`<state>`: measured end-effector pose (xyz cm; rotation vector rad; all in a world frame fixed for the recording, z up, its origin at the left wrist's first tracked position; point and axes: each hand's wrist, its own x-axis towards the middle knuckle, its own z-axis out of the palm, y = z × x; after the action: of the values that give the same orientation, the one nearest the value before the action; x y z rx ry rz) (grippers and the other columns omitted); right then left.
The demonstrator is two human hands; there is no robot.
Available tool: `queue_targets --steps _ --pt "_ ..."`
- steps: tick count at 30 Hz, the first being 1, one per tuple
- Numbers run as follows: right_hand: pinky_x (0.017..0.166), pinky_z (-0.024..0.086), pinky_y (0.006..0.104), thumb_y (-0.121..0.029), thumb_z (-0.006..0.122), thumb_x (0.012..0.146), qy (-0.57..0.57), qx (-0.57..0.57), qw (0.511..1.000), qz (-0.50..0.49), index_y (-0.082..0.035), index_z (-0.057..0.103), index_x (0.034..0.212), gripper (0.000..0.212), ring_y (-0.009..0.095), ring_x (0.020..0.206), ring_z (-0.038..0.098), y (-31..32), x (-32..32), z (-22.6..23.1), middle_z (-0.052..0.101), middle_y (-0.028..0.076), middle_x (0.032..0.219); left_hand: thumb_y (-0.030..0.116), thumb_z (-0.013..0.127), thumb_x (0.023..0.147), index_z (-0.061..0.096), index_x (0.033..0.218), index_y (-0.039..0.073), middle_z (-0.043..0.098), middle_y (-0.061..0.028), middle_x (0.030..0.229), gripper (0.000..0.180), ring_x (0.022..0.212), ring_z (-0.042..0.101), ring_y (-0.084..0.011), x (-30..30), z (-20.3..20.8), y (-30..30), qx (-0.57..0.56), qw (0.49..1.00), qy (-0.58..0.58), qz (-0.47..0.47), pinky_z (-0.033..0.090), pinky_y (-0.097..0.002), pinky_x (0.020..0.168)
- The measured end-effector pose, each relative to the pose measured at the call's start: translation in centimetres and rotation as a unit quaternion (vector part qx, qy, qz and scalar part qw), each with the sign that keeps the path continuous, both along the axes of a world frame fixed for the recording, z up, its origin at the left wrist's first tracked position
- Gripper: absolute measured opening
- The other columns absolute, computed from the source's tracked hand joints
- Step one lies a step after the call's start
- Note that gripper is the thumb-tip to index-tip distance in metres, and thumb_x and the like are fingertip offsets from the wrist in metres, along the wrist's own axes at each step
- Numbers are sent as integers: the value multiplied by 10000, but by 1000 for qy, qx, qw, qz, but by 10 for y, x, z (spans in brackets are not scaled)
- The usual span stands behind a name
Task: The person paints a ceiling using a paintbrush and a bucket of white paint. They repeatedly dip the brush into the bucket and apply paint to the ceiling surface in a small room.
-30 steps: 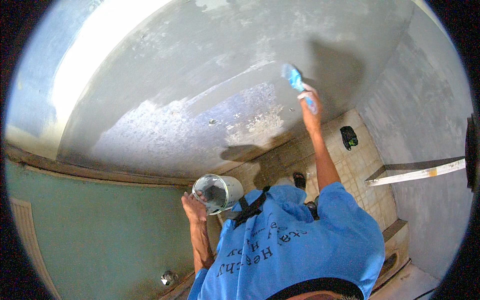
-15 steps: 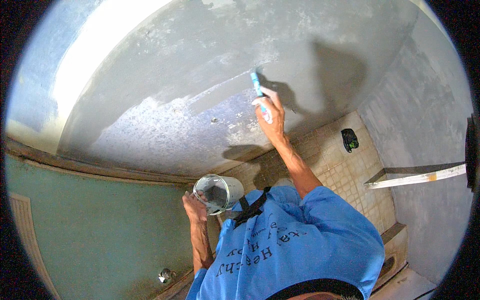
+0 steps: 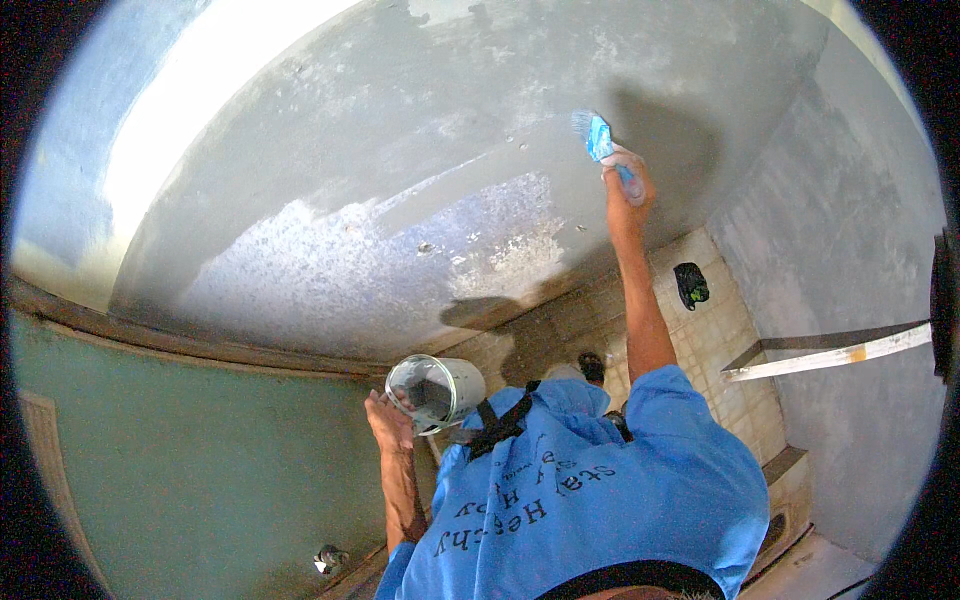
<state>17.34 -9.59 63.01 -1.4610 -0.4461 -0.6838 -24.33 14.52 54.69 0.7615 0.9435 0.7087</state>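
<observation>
Jutting up and left out of the right grip (image 3: 632,182), a blue brush (image 3: 600,139) is pinched in place, its pale bristles (image 3: 583,124) toward the grey wall (image 3: 450,85). Whether they touch it is hard to tell from this angle. Lower and to the left of that grip, a mottled whitish patch (image 3: 330,260) spreads across the wall. Farther down on that side, the left grip (image 3: 390,420) is clamped on the left edge of a bucket (image 3: 467,390), which leans with its mouth toward that grip and holds grey material (image 3: 432,402). Below and right of the right grip, a black bundle (image 3: 690,285) with some green lies on the tiled floor (image 3: 715,335). Farther right, a long white bar (image 3: 825,356) stands out against the side wall (image 3: 850,250).
</observation>
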Motion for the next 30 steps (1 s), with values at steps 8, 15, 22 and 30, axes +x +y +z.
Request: queue_targets --steps 8,15,22,30 --pt "823 465 379 22 618 694 -116 -97 987 56 -97 650 870 216 309 963 589 76 -70 21 583 109 1060 441 360 947 483 1016 16 559 -98 818 448 686 515 -216 -3 -16 6 -31 999 -2 -2 426 -346 643" --pt "878 449 326 3 609 781 -48 -39 990 124 -45 641 912 143 223 968 601 42 -47 45 638 91 996 441 380 936 495 1003 14 558 -93 812 447 696 512 -214 -9 -11 3 -6 1000 -5 9 422 -345 639" --pt "826 469 353 -46 639 764 -38 -17 999 -19 -63 628 957 194 260 935 608 12 -5 49 623 96 988 447 361 942 498 990 17 562 -97 806 454 689 512 -217 -15 -28 17 -40 998 -26 -33 417 -342 637" --pt "746 480 350 -21 628 708 -119 -110 984 73 -92 642 928 232 295 878 608 63 -62 91 601 115 943 455 323 956 502 971 20 567 -101 810 471 683 513 -220 -4 -13 5 -9 1000 -16 -1 410 -355 634"
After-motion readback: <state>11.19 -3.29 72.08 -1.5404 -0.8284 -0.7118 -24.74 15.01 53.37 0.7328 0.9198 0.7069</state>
